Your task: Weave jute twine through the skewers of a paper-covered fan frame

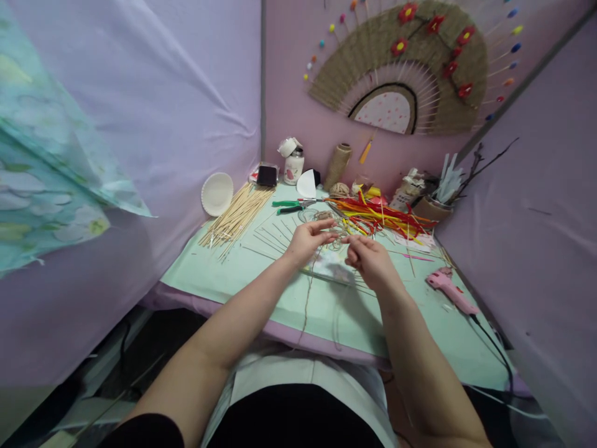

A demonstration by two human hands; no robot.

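Observation:
Brown twine (308,292) hangs from my left hand (310,239) down over the table's front edge. The fingers of my left hand are pinched on it above the middle of the table. Close beside, on the right, my right hand (366,255) has its thumb and forefinger pressed together; what lies between them is too small to make out. Beneath both hands lies a flat, pale patterned piece (329,266), partly hidden, with thin sticks (268,239) fanning out on either side. Loops of twine lie just behind my fingers.
Wooden skewers (237,218) and a white paper plate (217,194) are at the left. Green-handled pliers (286,204), a twine spool (337,167) and red and yellow pipe cleaners (396,219) stand or lie behind. A pink glue gun (452,292) with a cord rests at the right.

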